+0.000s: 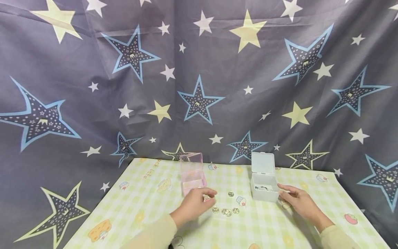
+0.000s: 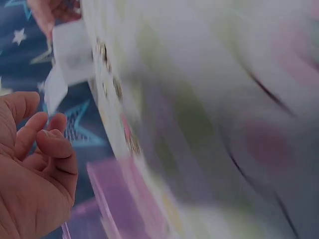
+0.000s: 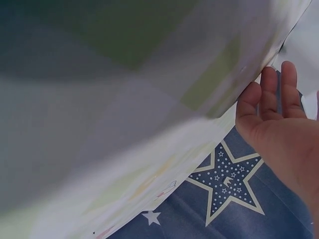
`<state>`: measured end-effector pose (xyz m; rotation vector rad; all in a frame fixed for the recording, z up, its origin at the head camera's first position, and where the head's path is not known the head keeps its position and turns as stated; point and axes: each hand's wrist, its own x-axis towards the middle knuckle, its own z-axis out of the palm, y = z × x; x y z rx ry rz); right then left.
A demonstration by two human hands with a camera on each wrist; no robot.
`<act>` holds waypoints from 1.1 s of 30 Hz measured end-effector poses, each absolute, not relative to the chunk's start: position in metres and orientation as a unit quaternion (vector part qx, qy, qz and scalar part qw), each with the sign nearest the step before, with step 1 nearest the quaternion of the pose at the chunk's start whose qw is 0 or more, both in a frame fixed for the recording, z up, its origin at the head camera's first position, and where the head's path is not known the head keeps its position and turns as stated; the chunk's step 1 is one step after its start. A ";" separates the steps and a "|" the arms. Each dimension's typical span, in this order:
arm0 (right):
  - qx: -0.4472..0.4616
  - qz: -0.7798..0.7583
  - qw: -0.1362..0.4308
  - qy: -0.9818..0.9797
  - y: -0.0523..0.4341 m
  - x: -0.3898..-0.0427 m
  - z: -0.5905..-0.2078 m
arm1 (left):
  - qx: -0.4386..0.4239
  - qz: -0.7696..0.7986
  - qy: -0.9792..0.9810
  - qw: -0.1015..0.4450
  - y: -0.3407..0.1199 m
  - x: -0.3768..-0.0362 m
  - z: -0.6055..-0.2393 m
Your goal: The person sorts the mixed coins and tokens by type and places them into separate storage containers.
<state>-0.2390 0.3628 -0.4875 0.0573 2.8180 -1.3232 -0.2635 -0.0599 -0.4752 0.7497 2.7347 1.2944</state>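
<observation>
My left hand (image 1: 198, 201) is over the table beside a clear pink box (image 1: 202, 178) with its lid raised. Its fingers are loosely bent, and nothing shows between them in the left wrist view. To the right of this hand lie several small gold-coloured, coin-like discs (image 1: 236, 210). My right hand (image 1: 299, 204) is at the right side of a white box (image 1: 265, 196), fingertips right at its wall. This box stands with its lid up and has small shiny pieces (image 1: 264, 188) inside. In the right wrist view, the fingers (image 3: 269, 92) are relaxed beside the white box.
The table has a green-and-white checked cloth (image 1: 124, 207) printed with cartoon cakes and fruit. Right behind its far edge hangs a dark curtain (image 1: 217, 65) patterned with stars. The discs lie between the two boxes, towards the front.
</observation>
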 end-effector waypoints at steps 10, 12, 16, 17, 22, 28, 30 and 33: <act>-0.007 -0.376 -0.032 0.926 0.364 -0.245 -0.476 | 0.165 0.437 0.884 -0.030 -0.127 -0.267 -0.468; -0.007 -0.367 -0.035 0.930 0.363 -0.245 -0.476 | 0.150 0.450 0.880 -0.027 -0.133 -0.267 -0.470; -0.008 -0.357 -0.045 0.933 0.359 -0.244 -0.478 | 0.128 0.465 0.875 -0.030 -0.140 -0.267 -0.472; -0.010 -0.355 -0.047 0.934 0.358 -0.244 -0.478 | 0.124 0.467 0.875 -0.033 -0.141 -0.266 -0.473; -0.015 -0.345 -0.077 0.935 0.352 -0.241 -0.477 | 0.096 0.464 0.879 -0.060 -0.144 -0.264 -0.475; -0.042 -0.317 -0.175 0.931 0.332 -0.239 -0.465 | 0.066 0.449 0.887 -0.087 -0.147 -0.263 -0.476; -0.050 -0.324 -0.188 0.926 0.321 -0.239 -0.459 | 0.060 0.451 0.886 -0.087 -0.149 -0.263 -0.477; -0.066 -0.351 -0.192 0.914 0.304 -0.241 -0.451 | 0.054 0.456 0.885 -0.081 -0.153 -0.264 -0.478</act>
